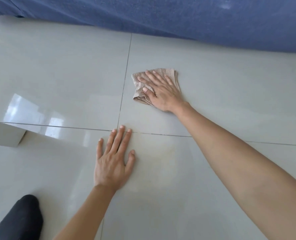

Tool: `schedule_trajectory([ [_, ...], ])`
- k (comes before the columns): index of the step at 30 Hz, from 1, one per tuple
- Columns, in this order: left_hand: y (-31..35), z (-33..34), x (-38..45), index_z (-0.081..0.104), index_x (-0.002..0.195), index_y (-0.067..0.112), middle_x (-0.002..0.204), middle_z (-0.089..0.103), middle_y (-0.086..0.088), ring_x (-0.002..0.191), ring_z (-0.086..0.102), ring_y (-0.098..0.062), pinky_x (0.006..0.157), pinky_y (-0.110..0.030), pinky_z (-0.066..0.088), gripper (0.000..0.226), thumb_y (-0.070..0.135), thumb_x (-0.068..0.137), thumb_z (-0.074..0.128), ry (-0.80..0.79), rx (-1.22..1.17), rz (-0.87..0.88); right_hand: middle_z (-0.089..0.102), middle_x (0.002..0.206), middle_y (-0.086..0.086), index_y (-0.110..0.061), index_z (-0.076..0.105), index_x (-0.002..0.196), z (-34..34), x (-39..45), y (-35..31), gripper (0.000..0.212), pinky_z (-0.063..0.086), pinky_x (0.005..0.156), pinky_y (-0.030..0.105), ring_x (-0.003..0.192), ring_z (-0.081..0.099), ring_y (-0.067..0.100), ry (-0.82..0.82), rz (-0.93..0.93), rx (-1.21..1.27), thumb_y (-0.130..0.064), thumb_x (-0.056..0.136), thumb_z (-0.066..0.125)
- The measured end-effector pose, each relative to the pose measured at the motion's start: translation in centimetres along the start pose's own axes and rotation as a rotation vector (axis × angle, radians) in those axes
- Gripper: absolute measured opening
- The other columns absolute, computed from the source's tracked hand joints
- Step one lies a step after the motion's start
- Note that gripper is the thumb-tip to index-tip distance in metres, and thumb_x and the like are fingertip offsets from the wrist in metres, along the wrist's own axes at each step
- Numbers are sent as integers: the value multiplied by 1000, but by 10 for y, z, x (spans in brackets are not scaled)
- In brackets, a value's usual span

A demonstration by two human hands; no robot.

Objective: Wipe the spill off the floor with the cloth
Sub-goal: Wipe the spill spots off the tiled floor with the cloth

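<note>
Both hands are down on the floor. The right hand [161,90] lies flat on top of a beige towel cloth [140,78], with the fingers spread out and pressing down. It is not pinching the cloth, just pushing on it with the palm and fingers. The cloth is folded and a bit bunched up. It sits on the far tile, just to the right of the grout line [124,84] that runs away from the person. Part of the cloth sticks out past the fingertips and past the thumb.

The left hand [113,163] is flat on the bare tile, closer to the person. Its fingers are spread a little and it holds nothing. Three fingertips reach the grout line that runs across.

Right beside the left hand, on the near tile, there is a faint yellowish smear [159,156] on the shiny grey floor [57,66]. The cloth is well apart from it, on the next tile up.

A blue fabric [178,18] hangs along the far edge of the floor. A white block [3,134] stands at the left. A dark sock [20,219] shows in the bottom left corner.
</note>
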State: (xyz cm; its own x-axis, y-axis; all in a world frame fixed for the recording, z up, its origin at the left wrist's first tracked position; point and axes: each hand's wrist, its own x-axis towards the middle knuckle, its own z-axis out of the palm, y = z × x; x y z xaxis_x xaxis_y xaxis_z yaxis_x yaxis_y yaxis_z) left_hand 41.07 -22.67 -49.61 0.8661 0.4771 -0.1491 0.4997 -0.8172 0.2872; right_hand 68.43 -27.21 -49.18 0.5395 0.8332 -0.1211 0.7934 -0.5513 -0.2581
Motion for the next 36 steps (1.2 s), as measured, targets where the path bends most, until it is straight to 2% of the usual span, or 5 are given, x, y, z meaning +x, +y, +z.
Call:
schedule_trajectory([
  [9,2,-2,-2,14,151,37,159,6,15,146,4,-4,119,-39,4,63,49,90,22,-6,-15,-19,8,161,-14,-43,18,149,-27,-64,126,49,0,120,39,149,3,8,55,284,25,-48,101,19],
  [22,6,-3,-3,12,150,40,158,7,17,147,9,-7,119,-40,7,62,51,89,20,-7,-6,-35,9,162,-12,-40,17,150,-48,-173,246,52,-1,120,39,149,2,8,153,696,92,-46,99,17],
  [30,7,-1,-3,13,152,34,159,6,13,147,6,-8,119,-41,5,64,49,90,18,-1,-17,-28,-2,163,-3,-34,9,153,-26,-190,186,56,-4,118,49,149,-7,15,191,1100,169,-46,99,13],
  [32,6,1,-4,14,152,31,159,7,11,146,4,-8,119,-43,6,64,49,91,17,-5,-13,-9,-2,163,-1,-35,9,153,-19,-178,152,56,-3,118,51,149,-7,17,180,1080,171,-46,98,13],
  [36,-1,-2,-7,17,152,29,158,7,13,146,1,-5,119,-39,3,65,49,91,22,-34,-114,26,0,163,-3,-39,12,151,-3,-127,71,54,-6,117,49,149,-6,17,187,860,173,-48,98,16],
])
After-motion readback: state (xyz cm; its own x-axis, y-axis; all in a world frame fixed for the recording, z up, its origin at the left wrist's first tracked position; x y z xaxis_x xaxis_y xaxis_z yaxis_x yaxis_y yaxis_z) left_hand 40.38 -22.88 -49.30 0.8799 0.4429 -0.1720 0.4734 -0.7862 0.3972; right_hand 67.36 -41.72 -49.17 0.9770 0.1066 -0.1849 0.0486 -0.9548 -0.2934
